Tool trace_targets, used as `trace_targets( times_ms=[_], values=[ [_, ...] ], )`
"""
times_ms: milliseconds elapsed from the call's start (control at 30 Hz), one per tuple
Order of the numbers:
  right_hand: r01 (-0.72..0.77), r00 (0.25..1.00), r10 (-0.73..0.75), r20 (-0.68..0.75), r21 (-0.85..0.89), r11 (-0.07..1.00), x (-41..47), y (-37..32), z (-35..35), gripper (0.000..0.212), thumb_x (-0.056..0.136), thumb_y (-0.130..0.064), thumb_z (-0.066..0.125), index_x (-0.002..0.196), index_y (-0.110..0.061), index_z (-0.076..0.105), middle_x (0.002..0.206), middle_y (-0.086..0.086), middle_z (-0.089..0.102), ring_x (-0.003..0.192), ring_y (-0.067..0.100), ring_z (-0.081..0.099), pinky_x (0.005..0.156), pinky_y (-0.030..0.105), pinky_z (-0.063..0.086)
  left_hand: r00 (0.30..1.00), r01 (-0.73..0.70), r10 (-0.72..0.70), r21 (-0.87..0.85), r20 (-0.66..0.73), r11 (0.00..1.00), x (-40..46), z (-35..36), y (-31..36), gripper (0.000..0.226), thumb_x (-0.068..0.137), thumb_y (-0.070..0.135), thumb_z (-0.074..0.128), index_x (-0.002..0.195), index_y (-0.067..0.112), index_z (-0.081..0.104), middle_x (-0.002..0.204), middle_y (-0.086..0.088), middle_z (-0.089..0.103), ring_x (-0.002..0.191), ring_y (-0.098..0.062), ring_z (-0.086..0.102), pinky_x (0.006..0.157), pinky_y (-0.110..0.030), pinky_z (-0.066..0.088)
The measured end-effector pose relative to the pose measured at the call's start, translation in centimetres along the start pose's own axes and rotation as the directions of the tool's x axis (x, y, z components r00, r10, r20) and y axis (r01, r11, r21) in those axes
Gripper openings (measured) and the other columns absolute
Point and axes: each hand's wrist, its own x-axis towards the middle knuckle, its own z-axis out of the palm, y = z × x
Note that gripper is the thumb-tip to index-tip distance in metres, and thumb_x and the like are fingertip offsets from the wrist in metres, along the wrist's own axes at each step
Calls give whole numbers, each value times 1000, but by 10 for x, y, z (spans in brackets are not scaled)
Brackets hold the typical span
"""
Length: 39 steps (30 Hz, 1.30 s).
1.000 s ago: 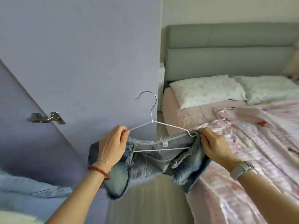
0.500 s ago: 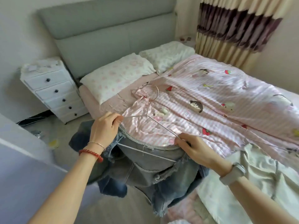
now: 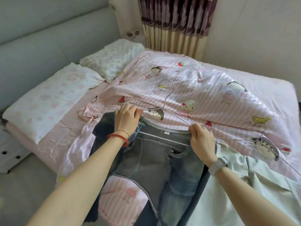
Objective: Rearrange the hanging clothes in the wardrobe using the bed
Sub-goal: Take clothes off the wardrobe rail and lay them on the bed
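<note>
Grey-blue denim shorts (image 3: 156, 157) on a white wire hanger (image 3: 167, 98) lie flat on the bed (image 3: 268, 88), over its pink striped cartoon duvet. My left hand (image 3: 126, 118) grips the hanger's left shoulder at the waistband. My right hand (image 3: 201, 137) pinches the hanger's right shoulder and the waistband edge. The hanger's hook points away from me across the duvet.
A pale green garment (image 3: 236, 185) on another wire hanger (image 3: 254, 141) lies to the right of the shorts. Two pillows (image 3: 53, 95) sit by the grey headboard (image 3: 48, 43). A white drawer unit (image 3: 9, 154) stands at left, curtains (image 3: 177, 25) behind the bed.
I have turned from the wardrobe to the bed and lowered the shorts on their hanger onto the duvet. Both hands keep hold of the hanger's ends.
</note>
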Motion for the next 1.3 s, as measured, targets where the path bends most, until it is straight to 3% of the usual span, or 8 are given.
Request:
trace_targets(
  times_ms=[333, 600, 733, 833, 967, 1100, 1167, 1300],
  values=[
    [-326, 918, 350, 187, -147, 934, 96, 131, 132, 26, 88, -2, 36, 102, -7, 58, 108, 21, 62, 103, 37, 50, 86, 37, 26, 831, 76, -214, 277, 513, 958, -35, 184, -59, 69, 94, 51, 34, 147, 29, -4, 156, -1, -8, 142, -24, -11, 109, -58, -5],
    [-488, 798, 580, 165, -389, 782, 108, 173, 201, 34, 87, -12, 44, 120, -14, 54, 129, 19, 46, 122, 34, 38, 101, 45, 26, 878, 360, -394, 167, 274, 918, -140, 204, -118, 73, 81, 55, 34, 138, 11, 39, 147, -20, 29, 137, -37, 23, 106, -62, 11],
    [68, 971, 4, 239, -292, 954, 89, 124, 231, 51, 82, -2, 50, 130, -17, 45, 133, 15, 46, 121, 36, 40, 104, 51, 24, 684, 729, -728, -68, 49, 681, -161, 193, -125, 65, 85, 38, 55, 135, 0, 40, 142, -25, 31, 131, -39, 28, 107, -50, 23],
    [532, 745, -436, 506, -57, 845, 68, 64, 260, 58, 84, -4, 51, 138, -21, 38, 142, 11, 41, 131, 33, 34, 107, 52, 22, 460, 858, -872, -338, 170, 387, -154, 193, -132, 67, 85, 21, 64, 139, 0, 31, 138, -20, 40, 128, -31, 37, 108, -42, 30],
    [733, 424, -465, 777, 7, 680, 54, 11, 298, 66, 93, -28, 48, 145, -35, 8, 155, -1, 10, 143, 23, 4, 113, 46, 12, 336, 886, -890, -424, 309, 188, -141, 189, -142, 84, 79, 18, 71, 145, 10, 20, 141, -17, 32, 130, -25, 34, 108, -34, 28],
    [754, 464, -420, 780, -98, 650, 67, 4, 311, 50, 96, -32, 44, 142, -30, 27, 147, -2, 32, 133, 25, 26, 97, 38, 34, 206, 878, -888, -478, 412, -18, -143, 183, -140, 95, 74, 9, 75, 146, 11, 14, 145, -17, 29, 129, -26, 37, 106, -33, 29],
    [719, 524, -444, 727, -98, 688, 70, 0, 312, 33, 98, -27, 38, 128, -19, 51, 130, -1, 51, 118, 24, 40, 78, 34, 39, 251, 876, -891, -480, 378, 43, -150, 174, -137, 74, 74, 6, 75, 137, 5, 36, 137, -13, 45, 122, -24, 46, 99, -27, 34],
    [681, 537, -438, 721, -63, 730, 73, -3, 309, 27, 97, -24, 39, 111, -14, 61, 116, 0, 59, 113, 22, 44, 76, 35, 41, 688, 671, -725, -354, -27, 651, -158, 140, -129, 42, 76, -3, 69, 115, 0, 55, 115, -10, 60, 106, -26, 55, 87, -6, 30]
  ],
)
